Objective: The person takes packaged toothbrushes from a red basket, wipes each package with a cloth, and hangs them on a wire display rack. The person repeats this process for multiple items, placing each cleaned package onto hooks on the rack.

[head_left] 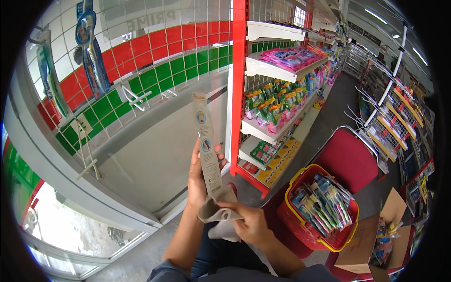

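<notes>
Closest in, both forearms enter from six o'clock. Right hand (253,224) sits just below centre, fingers clenched on a grey cloth (217,212), which bunches against the foot of a long flat toothbrush pack (206,145). Left hand (199,176) is at the pack's nine o'clock side, fingers wrapped around its lower half from behind, thumb side hidden. Pack stands nearly upright at picture centre, top tilted slightly toward eleven o'clock, card back facing the camera.

At four o'clock from the hands: a red basket (300,225) with yellow rim and handle, packed with more toothbrush packs, resting on a red stool (350,157). Beyond that, at five o'clock near the rim, an open cardboard box (364,246) with small packaged goods inside.

Farther off, at ten o'clock, a white wire grid panel (155,75) with bare hooks; two blue toothbrush packs (91,51) hang near its top left. At one o'clock, red-framed shelves (277,70) run away down the aisle, stocked with green and pink packets. At three o'clock, a wire rack (394,122) with yellow price strips.
</notes>
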The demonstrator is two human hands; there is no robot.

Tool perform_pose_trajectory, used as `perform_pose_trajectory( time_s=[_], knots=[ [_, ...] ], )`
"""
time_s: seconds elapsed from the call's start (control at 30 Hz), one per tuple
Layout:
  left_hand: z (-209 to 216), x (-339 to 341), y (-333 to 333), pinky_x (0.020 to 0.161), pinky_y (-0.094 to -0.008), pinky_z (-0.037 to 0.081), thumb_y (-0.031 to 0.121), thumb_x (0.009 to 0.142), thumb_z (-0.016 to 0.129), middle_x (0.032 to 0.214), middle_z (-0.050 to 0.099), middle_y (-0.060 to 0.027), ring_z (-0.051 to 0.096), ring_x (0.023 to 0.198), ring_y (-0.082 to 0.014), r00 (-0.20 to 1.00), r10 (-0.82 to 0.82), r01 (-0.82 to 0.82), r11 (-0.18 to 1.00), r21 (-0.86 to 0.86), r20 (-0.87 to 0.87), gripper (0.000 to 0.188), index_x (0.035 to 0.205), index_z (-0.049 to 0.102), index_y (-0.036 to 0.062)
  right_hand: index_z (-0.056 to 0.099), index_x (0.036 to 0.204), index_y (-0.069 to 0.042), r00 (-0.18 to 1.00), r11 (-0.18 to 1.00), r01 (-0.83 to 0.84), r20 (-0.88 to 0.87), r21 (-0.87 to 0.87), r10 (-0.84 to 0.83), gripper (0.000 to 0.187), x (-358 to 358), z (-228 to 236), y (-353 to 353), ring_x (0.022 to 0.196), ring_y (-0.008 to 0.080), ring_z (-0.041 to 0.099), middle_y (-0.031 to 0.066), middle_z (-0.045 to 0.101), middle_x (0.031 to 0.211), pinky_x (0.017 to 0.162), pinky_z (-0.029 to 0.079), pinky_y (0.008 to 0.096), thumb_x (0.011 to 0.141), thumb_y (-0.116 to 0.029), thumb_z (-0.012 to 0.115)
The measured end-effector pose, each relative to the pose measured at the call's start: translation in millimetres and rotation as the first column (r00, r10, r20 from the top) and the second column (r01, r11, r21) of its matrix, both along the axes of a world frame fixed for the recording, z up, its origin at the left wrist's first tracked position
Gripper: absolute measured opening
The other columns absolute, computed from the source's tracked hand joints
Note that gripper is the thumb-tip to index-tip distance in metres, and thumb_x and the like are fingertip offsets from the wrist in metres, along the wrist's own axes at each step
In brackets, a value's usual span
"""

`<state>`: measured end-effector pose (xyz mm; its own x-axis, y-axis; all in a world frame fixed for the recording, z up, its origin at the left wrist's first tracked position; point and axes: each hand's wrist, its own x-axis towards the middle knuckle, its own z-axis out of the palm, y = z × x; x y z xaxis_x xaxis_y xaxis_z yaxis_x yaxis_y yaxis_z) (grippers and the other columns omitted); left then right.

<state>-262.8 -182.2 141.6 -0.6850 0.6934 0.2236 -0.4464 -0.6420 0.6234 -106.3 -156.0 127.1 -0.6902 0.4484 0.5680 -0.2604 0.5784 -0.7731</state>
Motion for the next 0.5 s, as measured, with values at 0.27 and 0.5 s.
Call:
perform_pose_trajectory(
  time_s=[0.27,0.5],
  knots=[
    [0.6,11.6,-21.8,0.085,-0.0321,0.052,0.045,0.103,0.040,0.129,0.057,-0.0131,0.058,0.102,-0.0199,0.973,-0.230,0.232,0.970,-0.074,0.034,0.052,0.138,0.044,0.0063,0.068,0.104,-0.002,0.880,0.683,-0.126,-0.399,-0.719,-0.257,0.015,20.8,77.3,57.8,0.083,0.0070,0.061,0.0012,0.068,0.093,0.075,0.048,0.0236,0.095,-0.013,0.064],
    [13.8,35.4,-23.4,0.089,-0.0324,0.048,0.047,0.102,0.043,0.119,0.058,-0.0104,0.057,0.104,-0.0165,0.922,-0.242,0.207,0.968,-0.143,-0.302,0.065,0.149,0.032,0.0047,0.064,0.117,-0.004,0.898,0.931,0.166,-0.340,-0.324,-0.279,0.022,-18.1,115.8,76.4,0.082,0.0036,0.056,-0.0018,0.063,0.093,0.075,0.047,0.0223,0.098,-0.014,0.059]
  ],
)
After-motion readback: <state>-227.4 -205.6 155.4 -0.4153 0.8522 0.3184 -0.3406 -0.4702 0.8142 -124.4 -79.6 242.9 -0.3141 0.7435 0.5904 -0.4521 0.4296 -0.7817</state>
